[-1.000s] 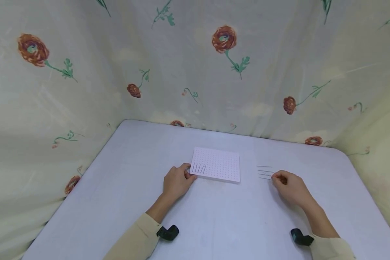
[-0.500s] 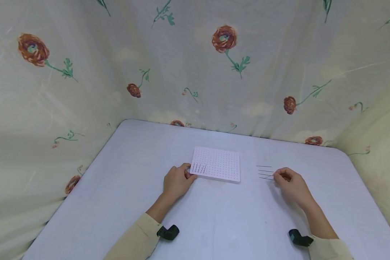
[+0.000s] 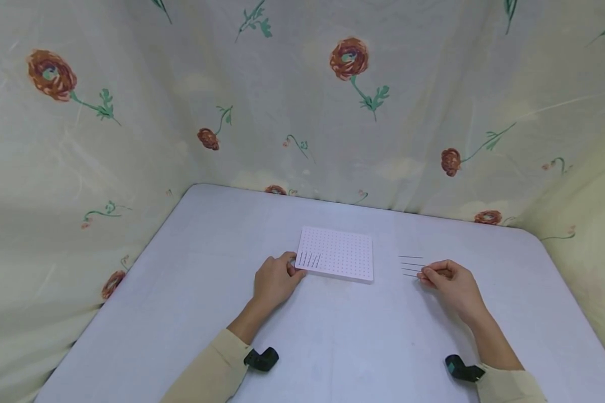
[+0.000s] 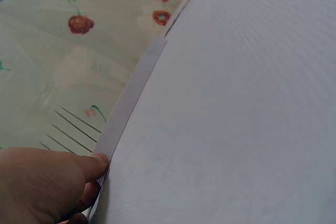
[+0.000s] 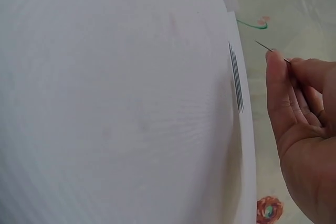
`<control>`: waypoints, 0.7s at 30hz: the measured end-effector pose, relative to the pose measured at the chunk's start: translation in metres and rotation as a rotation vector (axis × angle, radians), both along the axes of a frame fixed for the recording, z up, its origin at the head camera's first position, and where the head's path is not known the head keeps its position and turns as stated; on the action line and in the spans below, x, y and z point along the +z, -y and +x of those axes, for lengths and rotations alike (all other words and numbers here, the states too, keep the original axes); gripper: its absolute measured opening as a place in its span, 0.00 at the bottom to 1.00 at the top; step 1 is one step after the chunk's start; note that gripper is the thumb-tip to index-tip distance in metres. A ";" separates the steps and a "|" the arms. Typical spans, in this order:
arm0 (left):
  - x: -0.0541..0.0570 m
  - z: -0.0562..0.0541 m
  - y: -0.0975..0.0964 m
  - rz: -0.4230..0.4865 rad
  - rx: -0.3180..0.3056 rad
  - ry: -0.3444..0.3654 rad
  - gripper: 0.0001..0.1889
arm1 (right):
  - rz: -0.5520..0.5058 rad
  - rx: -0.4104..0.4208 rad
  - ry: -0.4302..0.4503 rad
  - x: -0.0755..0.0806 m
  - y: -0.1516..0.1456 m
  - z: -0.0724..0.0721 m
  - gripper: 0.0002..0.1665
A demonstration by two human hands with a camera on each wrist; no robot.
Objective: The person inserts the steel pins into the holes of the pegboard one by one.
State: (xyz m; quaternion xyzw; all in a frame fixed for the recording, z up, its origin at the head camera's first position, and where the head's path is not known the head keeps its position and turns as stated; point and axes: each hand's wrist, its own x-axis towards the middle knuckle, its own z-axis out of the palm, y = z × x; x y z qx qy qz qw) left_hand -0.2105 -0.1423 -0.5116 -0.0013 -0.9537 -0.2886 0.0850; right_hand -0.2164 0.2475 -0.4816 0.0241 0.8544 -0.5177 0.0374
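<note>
A white pegboard [image 3: 340, 252] with rows of small holes lies mid-table. My left hand [image 3: 274, 280] grips its near left corner, thumb on the front side; the fingers beneath are partly hidden. Several thin needles [image 4: 72, 137] stand upright in holes near that corner. To the right of the board, my right hand [image 3: 454, 288] is raised a little over the table. Between thumb and forefinger it pinches a single needle [image 5: 263, 45], whose tip pokes out past the fingers. Several loose needles [image 3: 412, 264] lie side by side just left of the right fingertips.
A white table [image 3: 343, 341] with rounded far corners carries everything. Flower-printed cloth [image 3: 282, 84] hangs behind and along both sides. Dark devices sit at the left cuff [image 3: 262, 360] and the right cuff [image 3: 462, 369].
My right hand has picked up a needle from beside the loose ones and lifted slightly, its fingertips now turned toward the board. My left hand and the board have stayed put.
</note>
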 end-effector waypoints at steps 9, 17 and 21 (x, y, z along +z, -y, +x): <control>0.001 0.000 0.001 0.004 0.002 -0.002 0.25 | 0.003 -0.070 0.014 0.003 0.009 -0.001 0.22; 0.001 0.000 0.001 0.001 -0.005 0.000 0.25 | -0.011 -0.100 0.046 0.007 0.019 -0.001 0.24; 0.001 0.000 0.001 0.003 -0.010 -0.001 0.24 | -0.018 -0.108 0.037 0.011 0.025 -0.002 0.24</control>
